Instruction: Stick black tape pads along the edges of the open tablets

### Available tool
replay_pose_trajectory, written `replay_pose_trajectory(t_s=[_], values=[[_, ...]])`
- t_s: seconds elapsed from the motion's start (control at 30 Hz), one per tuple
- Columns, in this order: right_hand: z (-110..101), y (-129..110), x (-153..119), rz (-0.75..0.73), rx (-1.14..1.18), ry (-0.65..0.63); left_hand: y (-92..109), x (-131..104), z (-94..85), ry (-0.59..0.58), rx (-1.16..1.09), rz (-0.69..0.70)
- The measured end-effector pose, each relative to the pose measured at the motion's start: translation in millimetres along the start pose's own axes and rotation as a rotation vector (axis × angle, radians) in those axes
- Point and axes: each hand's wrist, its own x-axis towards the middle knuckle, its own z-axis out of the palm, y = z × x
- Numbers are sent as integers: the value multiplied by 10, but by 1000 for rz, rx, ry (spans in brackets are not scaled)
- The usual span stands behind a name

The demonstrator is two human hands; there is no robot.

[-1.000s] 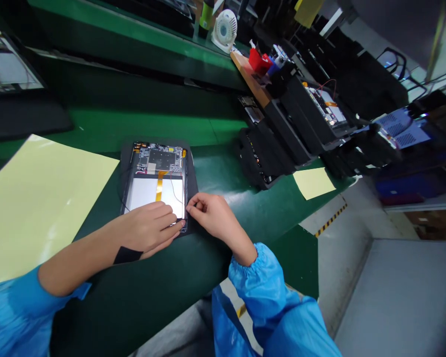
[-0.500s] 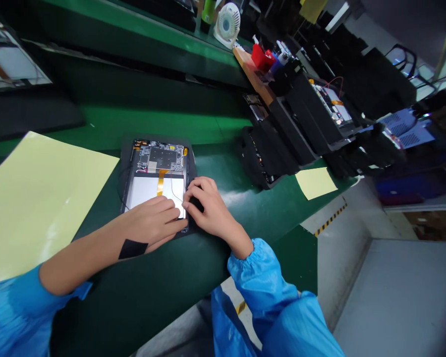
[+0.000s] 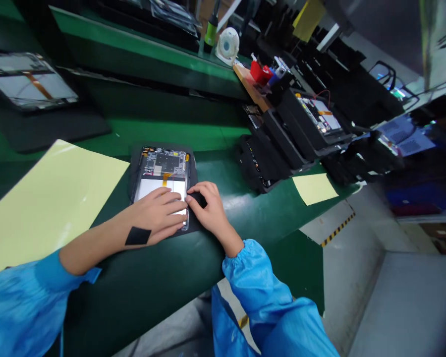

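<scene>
An opened tablet [image 3: 166,162] lies on a dark pad on the green bench, its circuit board at the far end and a pale battery with orange tape nearer me. My left hand [image 3: 156,214], a black patch at its wrist, lies over the battery with its fingers stretched out and slightly apart. At the tablet's right edge is my right hand [image 3: 207,204], thumb and index finger brought together against the rim. Whatever may be between those fingertips is too small to make out.
Yellow sheets lie left [image 3: 59,198] and right [image 3: 315,189] on the bench. Stacked black trays [image 3: 278,144] holding devices stand at the right. Another opened tablet [image 3: 33,82] is at the upper left. A white fan [image 3: 228,46] and a red container [image 3: 260,73] are at the back.
The view has shifted, showing more of the upper-left tablet. My left hand's fingers have spread out flatter over the battery. My right hand remains at the tablet's right edge.
</scene>
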Motion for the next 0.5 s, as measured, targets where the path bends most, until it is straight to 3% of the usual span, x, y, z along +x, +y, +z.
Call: replay_pose_trajectory(t_s=[0.13, 0.3, 0.4, 0.5], values=[[-40, 44, 140, 20, 61, 52, -195, 116, -40, -81, -247, -35], [-38, 67, 251, 177, 209, 109, -638, 300, -69, -174, -353, -75], [-24, 18, 126, 96, 148, 70, -863, 390, -12, -160, -400, -65], [-26, -43, -66, -36, 23, 49, -959, 466, 36, -129, -392, -102]])
